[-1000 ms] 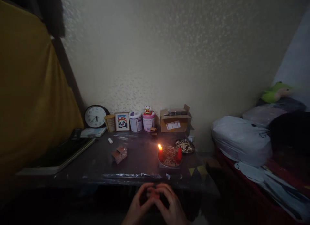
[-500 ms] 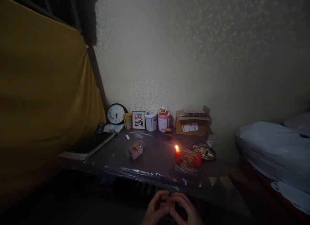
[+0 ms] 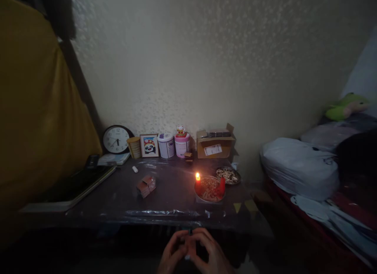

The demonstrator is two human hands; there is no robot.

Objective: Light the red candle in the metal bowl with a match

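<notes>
Low at the front, before the table edge, my left hand [image 3: 173,252] and my right hand [image 3: 208,248] are both closed around a small reddish matchbox [image 3: 192,247]. Fingertips meet at its top and hide much of it; it is dim there, and I cannot tell whether its tray is slid out. Beyond the hands, a lit red candle [image 3: 198,182] stands at the left of a round dish [image 3: 203,200]. An unlit red candle [image 3: 222,186] is at that dish's right side. Behind lies a dark plate of matchsticks [image 3: 228,175].
A plastic-wrapped pack of small boxes [image 3: 146,186] lies on the covered table [image 3: 173,195]. Along the wall stand a clock [image 3: 117,139], a panda picture [image 3: 149,145], tubs [image 3: 166,145] and a cardboard box [image 3: 216,146]. White bags [image 3: 299,168] are piled at right.
My view has turned to the right, so the table things appear further left and a green plush toy shows. Both hands stay closed around the matchbox, their fingers slightly shifted.
</notes>
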